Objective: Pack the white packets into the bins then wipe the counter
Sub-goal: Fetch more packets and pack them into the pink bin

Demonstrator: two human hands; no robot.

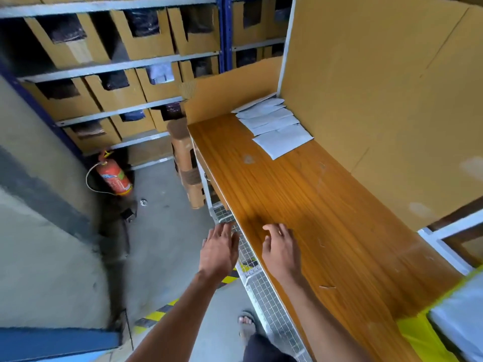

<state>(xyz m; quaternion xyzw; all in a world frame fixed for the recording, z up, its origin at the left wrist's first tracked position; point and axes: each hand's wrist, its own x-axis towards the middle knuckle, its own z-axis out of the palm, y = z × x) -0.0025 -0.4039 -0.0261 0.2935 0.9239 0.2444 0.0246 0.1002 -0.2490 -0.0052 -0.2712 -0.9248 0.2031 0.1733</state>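
White packets (274, 125) are what both hands need to get, and neither hand holds one yet. The left hand (219, 250) hangs just off the front edge of the desk (300, 205) with its fingers out flat and a little spread, holding nothing. The right hand (281, 248) is over the near part of the desk with its fingers softly bent, also holding nothing. The packets lie in a loose, overlapping row at the far end of the desk, right beside the tall brown cardboard wall (379, 87), well away from the hands. To do this step well, I think the person should step closer, reach all the way along the desk, and slide the packets into one neat pile before lifting, so none slip off. The cardboard bins (115, 92) sit on the shelves to the left, across the floor. It is hard to see what is inside the bins, since they look dark and blurry. No cloth for wiping shows anywhere. The packets overlap, so I cannot count them for sure.
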